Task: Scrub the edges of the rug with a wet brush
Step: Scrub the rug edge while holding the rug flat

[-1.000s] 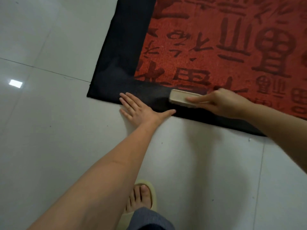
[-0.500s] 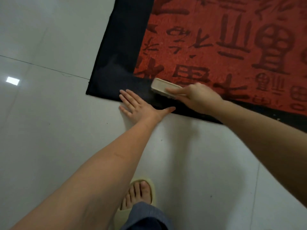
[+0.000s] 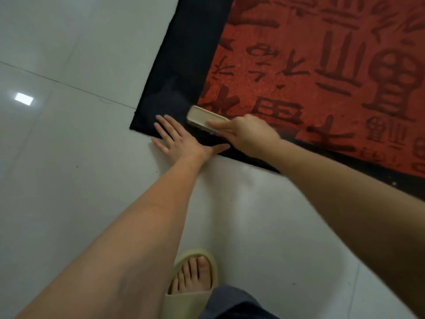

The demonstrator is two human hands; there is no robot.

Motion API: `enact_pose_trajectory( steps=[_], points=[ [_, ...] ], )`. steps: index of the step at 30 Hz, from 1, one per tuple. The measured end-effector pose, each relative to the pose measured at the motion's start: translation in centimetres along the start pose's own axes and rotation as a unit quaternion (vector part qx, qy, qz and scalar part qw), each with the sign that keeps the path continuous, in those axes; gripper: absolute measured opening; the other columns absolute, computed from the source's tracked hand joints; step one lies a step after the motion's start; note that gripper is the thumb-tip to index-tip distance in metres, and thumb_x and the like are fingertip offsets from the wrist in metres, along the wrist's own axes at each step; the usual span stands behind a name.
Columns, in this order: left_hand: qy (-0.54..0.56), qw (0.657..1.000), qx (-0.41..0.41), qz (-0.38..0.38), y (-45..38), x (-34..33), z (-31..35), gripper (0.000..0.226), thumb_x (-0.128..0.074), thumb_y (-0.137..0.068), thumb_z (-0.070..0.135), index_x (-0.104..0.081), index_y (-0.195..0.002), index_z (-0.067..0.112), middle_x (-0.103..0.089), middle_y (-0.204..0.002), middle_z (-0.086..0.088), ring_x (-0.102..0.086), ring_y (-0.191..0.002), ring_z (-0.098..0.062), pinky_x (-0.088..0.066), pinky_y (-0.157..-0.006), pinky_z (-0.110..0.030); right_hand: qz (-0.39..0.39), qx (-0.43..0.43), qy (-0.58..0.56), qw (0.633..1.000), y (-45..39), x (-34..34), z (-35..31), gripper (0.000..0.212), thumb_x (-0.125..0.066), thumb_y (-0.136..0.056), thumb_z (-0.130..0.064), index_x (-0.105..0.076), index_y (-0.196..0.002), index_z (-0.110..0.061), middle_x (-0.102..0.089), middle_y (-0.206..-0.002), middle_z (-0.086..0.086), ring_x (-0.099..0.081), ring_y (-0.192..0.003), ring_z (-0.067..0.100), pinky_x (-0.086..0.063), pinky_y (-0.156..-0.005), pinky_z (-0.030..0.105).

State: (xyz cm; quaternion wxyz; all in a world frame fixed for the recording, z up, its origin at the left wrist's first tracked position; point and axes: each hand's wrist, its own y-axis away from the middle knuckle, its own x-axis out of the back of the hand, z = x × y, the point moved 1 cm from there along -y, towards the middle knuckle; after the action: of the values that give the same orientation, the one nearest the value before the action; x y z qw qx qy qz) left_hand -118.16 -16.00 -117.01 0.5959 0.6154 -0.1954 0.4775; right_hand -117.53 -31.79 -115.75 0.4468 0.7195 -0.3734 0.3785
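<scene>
The rug [image 3: 299, 65] lies on the floor [image 3: 69, 169], its dark border corner nearest the person. The right hand [image 3: 250, 134] has its grip wrapped round the brush [image 3: 202, 118], which sits on the border just inside that corner. The left hand [image 3: 181, 141] lies flat with fingers straight, pinning the border's edge. Scrubbing looks mid-stroke. Next comes working along the border, likely shifting the pinning hand too.
</scene>
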Motion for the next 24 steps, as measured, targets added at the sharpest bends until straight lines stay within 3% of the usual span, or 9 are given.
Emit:
enact_pose_trajectory(
  steps=[3,7,12,18,24],
  points=[
    [0.011,1.000,-0.003,-0.005,-0.1,-0.7,-0.1,0.166,-0.062,-0.042,0.093,0.026,-0.148,-0.001,0.029,-0.157,-0.018,0.027,-0.146,-0.030,0.015,-0.116,-0.050,0.005,0.030,-0.002,1.000,0.0,0.2,0.1,0.038,-0.039,-0.097,-0.050,-0.041,-0.135,-0.057,-0.066,-0.118,0.013,-0.062,-0.104,0.035,-0.044,-0.079,0.035],
    [-0.023,0.999,-0.034,0.017,-1.1,0.8,-0.5,0.165,-0.066,-0.043,0.090,0.023,-0.149,0.001,0.030,-0.155,-0.023,0.028,-0.145,-0.035,0.017,-0.115,-0.050,-0.008,-0.014,-0.008,1.000,5.4,1.3,3.6,0.038,-0.042,-0.098,-0.046,-0.038,-0.134,-0.058,-0.067,-0.116,0.016,-0.062,-0.101,0.038,-0.045,-0.077,0.036],
    [-0.002,1.000,0.024,-0.013,-2.7,1.3,-1.7,0.157,-0.071,-0.053,0.081,0.028,-0.148,0.004,0.033,-0.154,-0.020,0.030,-0.144,-0.033,0.014,-0.118,-0.050,0.000,0.011,-0.047,0.999,-2.8,-1.3,-3.8,0.038,-0.037,-0.101,-0.046,-0.037,-0.137,-0.057,-0.065,-0.118,0.016,-0.061,-0.103,0.039,-0.047,-0.080,0.042],
    [0.002,0.998,0.021,-0.066,-2.9,1.7,-1.6,0.173,-0.067,-0.034,0.092,0.037,-0.143,0.006,0.042,-0.149,-0.021,0.038,-0.139,-0.034,0.018,-0.114,-0.052,-0.027,-0.012,-0.008,1.000,1.6,0.6,0.1,0.040,-0.038,-0.100,-0.044,-0.034,-0.137,-0.060,-0.067,-0.117,0.011,-0.062,-0.101,0.038,-0.049,-0.079,0.042],
    [0.007,0.998,0.023,-0.055,-3.2,1.4,-1.6,0.155,-0.073,-0.058,0.072,0.036,-0.144,0.005,0.043,-0.148,-0.021,0.039,-0.139,-0.035,0.019,-0.115,-0.055,0.070,-0.053,-0.083,0.993,-7.2,0.7,-5.7,0.043,-0.037,-0.103,-0.026,-0.039,-0.142,-0.044,-0.062,-0.117,0.012,-0.059,-0.104,0.038,-0.049,-0.086,0.047]
  ],
)
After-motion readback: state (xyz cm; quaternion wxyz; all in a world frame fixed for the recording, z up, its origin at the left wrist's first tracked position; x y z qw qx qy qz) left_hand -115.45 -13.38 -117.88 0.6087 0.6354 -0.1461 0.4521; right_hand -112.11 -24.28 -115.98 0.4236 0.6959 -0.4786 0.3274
